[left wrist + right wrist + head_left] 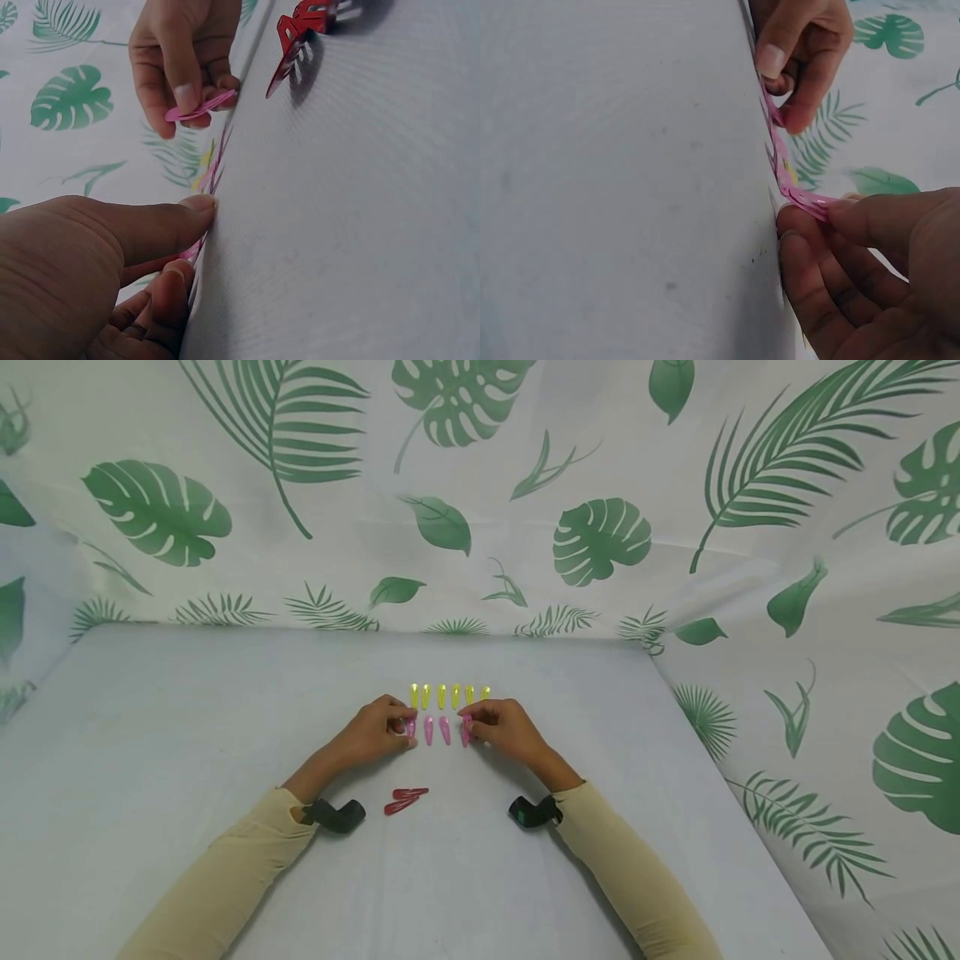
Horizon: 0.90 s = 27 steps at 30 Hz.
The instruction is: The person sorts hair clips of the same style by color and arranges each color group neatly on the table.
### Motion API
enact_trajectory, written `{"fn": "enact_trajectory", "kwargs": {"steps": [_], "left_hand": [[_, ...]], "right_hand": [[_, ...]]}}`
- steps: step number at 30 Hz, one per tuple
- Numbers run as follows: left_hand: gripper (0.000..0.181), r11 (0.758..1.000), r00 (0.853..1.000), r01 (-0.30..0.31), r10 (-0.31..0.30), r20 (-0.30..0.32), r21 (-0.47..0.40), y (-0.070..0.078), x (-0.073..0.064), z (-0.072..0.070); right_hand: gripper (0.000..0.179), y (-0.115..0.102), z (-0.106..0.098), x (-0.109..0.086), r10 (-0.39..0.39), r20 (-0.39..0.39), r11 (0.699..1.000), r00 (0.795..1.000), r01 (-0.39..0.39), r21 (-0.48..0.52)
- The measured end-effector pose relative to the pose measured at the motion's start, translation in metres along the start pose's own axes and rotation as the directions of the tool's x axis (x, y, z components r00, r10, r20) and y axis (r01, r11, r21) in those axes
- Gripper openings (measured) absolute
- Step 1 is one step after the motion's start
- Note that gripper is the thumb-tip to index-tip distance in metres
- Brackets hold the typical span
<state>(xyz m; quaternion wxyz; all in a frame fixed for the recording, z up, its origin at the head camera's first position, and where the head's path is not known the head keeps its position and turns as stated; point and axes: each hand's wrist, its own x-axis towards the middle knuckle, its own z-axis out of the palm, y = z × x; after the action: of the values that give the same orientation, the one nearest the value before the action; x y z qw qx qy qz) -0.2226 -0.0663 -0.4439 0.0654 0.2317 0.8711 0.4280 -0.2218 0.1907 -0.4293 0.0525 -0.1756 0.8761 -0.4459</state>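
Observation:
My right hand pinches a pink snap hair clip between thumb and fingers, at the right end of a short row. In the left wrist view this clip is raised off the table. At the row's left end, my left hand holds another pink hair clip by its two ends, thumb near and finger far, flat on the table. Between the hands lie two more pink clips, a left one and a right one, pointing toward me.
Behind the pink row runs a row of several yellow hair clips. Two red hair clips lie nearer me, one partly over the other. The white table meets a leaf-printed cloth at the back and right.

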Motion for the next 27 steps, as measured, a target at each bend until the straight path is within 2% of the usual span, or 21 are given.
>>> {"fn": "enact_trajectory", "kwargs": {"steps": [11, 14, 19, 27], "left_hand": [[0.047, 1.0, 1.0, -0.018, 0.018, 0.007, -0.007, -0.003, 0.0, 0.0], [0.047, 1.0, 1.0, -0.027, 0.027, 0.013, -0.005, -0.003, -0.001, -0.001], [0.047, 1.0, 1.0, -0.007, 0.007, 0.01, -0.003, -0.002, -0.001, -0.001], [0.047, 1.0, 1.0, -0.01, 0.01, 0.008, 0.007, -0.004, 0.001, -0.001]], "right_hand": [[0.013, 0.003, 0.002, 0.005, 0.018, -0.029, 0.999, 0.999, -0.019, -0.028], [0.013, 0.003, 0.002, 0.005, 0.032, -0.031, 0.997, 0.999, -0.034, -0.071], [0.016, 0.0, 0.003, 0.009, 0.047, -0.015, 0.985, 0.999, -0.049, -0.166], [0.02, -0.004, 0.007, 0.014, 0.089, -0.006, 0.971, 0.996, -0.088, -0.22]]}}
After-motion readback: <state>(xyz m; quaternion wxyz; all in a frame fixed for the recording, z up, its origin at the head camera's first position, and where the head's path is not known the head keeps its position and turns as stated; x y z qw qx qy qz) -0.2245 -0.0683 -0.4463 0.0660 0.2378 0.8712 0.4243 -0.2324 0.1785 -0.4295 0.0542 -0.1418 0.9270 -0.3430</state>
